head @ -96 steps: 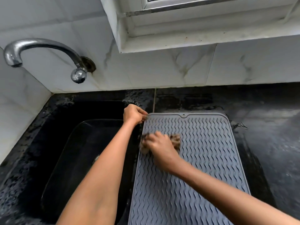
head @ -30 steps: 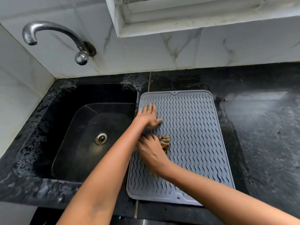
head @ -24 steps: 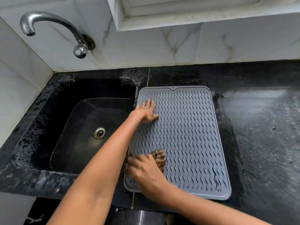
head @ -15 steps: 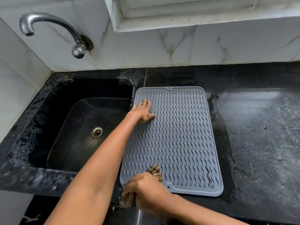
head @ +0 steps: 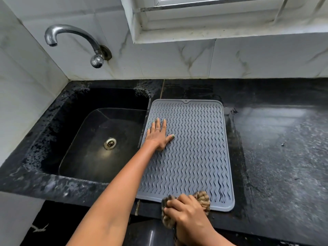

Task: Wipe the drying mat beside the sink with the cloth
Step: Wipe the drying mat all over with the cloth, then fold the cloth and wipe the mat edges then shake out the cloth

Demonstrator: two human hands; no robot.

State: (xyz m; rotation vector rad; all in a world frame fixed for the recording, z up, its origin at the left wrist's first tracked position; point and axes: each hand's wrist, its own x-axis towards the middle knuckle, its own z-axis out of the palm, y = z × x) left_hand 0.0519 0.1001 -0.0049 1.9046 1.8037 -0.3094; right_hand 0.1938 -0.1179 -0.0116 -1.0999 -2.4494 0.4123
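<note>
Looking down from the head view: grey drying mat (head: pixel 191 148) lying flat on the black worktop (head: pixel 276 157), left edge just beside the sink (head: pixel 53 121) and slightly overhanging its rim. Left hand (head: pixel 158 135) pressed palm-down on the mat's left part, fingers spread and flat, gripping nothing; ring visible on one finger, nails tinted green. Right hand (head: pixel 186 213) at the mat's near edge, fingers curled tightly around the brown mottled cloth (head: pixel 202 197), bunched up, partly on the mat's near border and partly hanging past the front edge of the worktop. Much of the cloth hidden under the fingers, so its full shape hard to make out. Near-left corner of the mat covered by the left forearm. Dark wavy streak (head: pixel 219 190) showing near the mat's near-right corner, unclear whether dirt or a shadowed groove. Metal tap (head: pixel 71 35) curving out from the marble wall tiles above the sink, drain (head: pixel 110 143) visible in the basin. Window frame (head: pixel 213 18) cut off at the top. Both forearms cut off at the bottom edge. Dark rounded object (head: pixel 150 235) below the worktop front, mostly hidden and not identifiable.
</note>
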